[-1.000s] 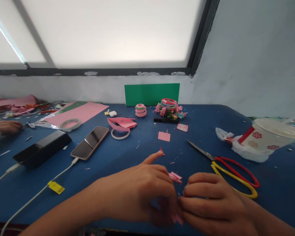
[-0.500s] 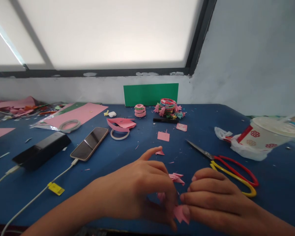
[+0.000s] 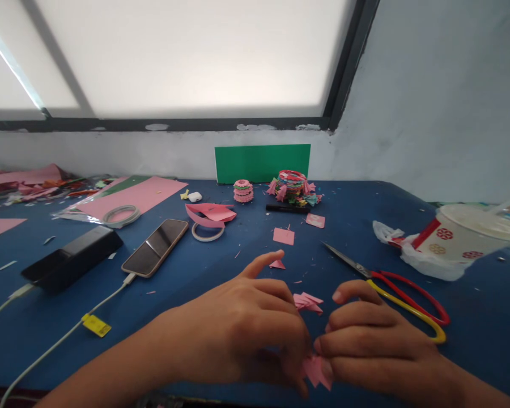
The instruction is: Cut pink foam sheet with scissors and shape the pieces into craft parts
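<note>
"What do we have largest?"

"The frosted window (image 3: 204, 62) in its dark frame. Below it spreads our blue tabletop (image 3: 221, 263), and a green board (image 3: 262, 164) stands upright along the far side."

"And our hands?"

"Our left hand (image 3: 246, 328) is palm down, little finger stretched forward, the other fingers bent, thumb and forefinger drawn nearly together. Our right hand (image 3: 374, 340) faces it with loosely curled fingers, its thumb hidden."

"Anything beside them?"

"A patterned paper cup (image 3: 463, 235) tilts over a white plastic bag at the far right. Nearer lie the scissors (image 3: 365, 272), blades together, one yellow handle partly behind our right hand. Well over to the left we see a smartphone (image 3: 156, 247) plugged into a white cable."

"Now the small things?"

"A little heap of folded pink pieces (image 3: 308, 302) lies between and just beyond our hands. The pink folded paper (image 3: 317, 371) is low between them: our left thumb and forefinger pinch its left side, while the right fingertips touch its other side. We cannot tell whether those grip it. Smallest, a pink paper triangle (image 3: 277, 264) lies just beside our left little finger."
</note>
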`<state>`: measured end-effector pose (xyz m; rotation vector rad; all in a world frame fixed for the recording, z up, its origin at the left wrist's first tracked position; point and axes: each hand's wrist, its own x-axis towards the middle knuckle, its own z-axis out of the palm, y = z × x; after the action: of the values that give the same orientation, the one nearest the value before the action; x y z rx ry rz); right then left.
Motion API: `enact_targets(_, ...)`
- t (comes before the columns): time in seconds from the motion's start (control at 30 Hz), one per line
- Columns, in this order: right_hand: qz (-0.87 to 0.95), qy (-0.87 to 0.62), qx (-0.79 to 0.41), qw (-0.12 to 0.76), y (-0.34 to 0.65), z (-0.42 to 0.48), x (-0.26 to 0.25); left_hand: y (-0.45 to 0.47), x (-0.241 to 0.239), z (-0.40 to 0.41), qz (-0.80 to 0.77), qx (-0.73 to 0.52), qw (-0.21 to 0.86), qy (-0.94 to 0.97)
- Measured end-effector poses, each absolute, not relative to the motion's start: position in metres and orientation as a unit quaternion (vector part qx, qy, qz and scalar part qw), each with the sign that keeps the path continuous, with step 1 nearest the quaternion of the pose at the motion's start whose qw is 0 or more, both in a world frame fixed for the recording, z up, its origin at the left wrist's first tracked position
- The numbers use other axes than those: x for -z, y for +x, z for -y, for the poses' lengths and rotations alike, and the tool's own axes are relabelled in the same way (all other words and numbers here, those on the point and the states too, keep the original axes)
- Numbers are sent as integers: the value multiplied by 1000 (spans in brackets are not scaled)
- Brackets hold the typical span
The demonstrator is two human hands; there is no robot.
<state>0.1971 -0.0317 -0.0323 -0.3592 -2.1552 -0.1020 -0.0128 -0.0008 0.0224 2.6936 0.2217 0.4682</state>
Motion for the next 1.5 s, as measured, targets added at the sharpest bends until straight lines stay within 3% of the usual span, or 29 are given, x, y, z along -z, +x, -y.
enact_targets(0.2,871,-164,50,460,196,32,30,-13,-22,0,-75,-170,193,963)
enact_targets(0.4,891,-178,110,403,198,37,15,-13,-20,0,-79,-186,204,958)
enact_targets(0.7,883,-188,129,410,198,35,23,-14,-17,-1,-82,-193,200,957)
enact_targets(1.0,864,-214,92,447,204,42,27,-13,-23,2,-64,-209,139,966)
enact_targets(1.33,855,-219,91,461,195,36,26,-14,-20,-1,-66,-212,157,962)
enact_targets(1.5,842,-257,34,473,198,30,28,-10,-13,-3,-116,-318,157,928)
